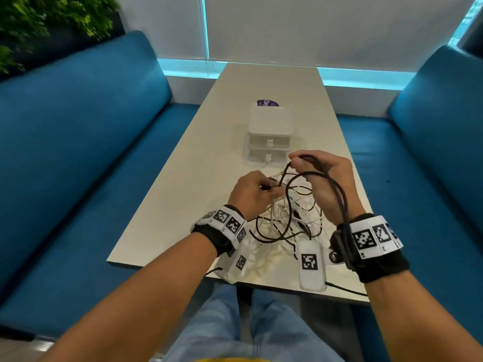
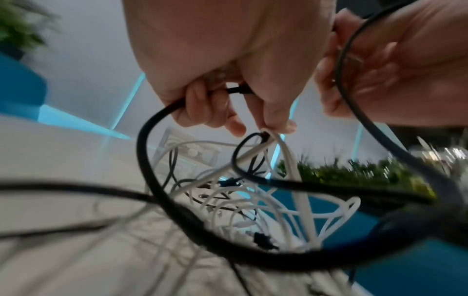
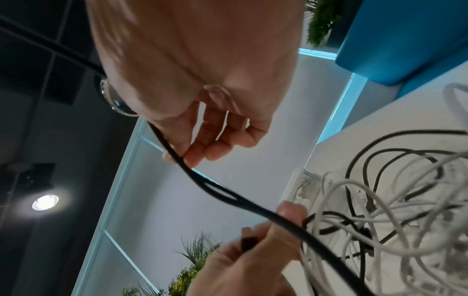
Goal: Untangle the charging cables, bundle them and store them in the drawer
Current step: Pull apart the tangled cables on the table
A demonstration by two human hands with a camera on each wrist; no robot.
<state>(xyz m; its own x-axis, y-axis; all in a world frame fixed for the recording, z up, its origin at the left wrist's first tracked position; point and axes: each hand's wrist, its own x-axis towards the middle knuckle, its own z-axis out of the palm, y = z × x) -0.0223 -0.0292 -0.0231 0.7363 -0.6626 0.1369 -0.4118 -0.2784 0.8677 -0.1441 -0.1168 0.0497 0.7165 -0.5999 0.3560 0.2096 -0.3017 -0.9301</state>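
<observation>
Head view: right hand (image 1: 322,176) grips raised black cable (image 1: 337,189) loops, left hand (image 1: 251,192) pinches its plug to free it from tangle (image 1: 287,223).

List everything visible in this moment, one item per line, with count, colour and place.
black cable: count unclear, black, looped through right hand, trailing into the tangle
white cables: several, white, tangled on the near table end
drawer unit: one, white, two drawers, both shut, mid-table beyond the hands
table: one, light beige, between the benches
sticker: one, purple, behind the drawer unit
benches: two, blue, either side
plant: green, far left
left hand: pinches a black cable end
right hand: holds black cable loops
</observation>
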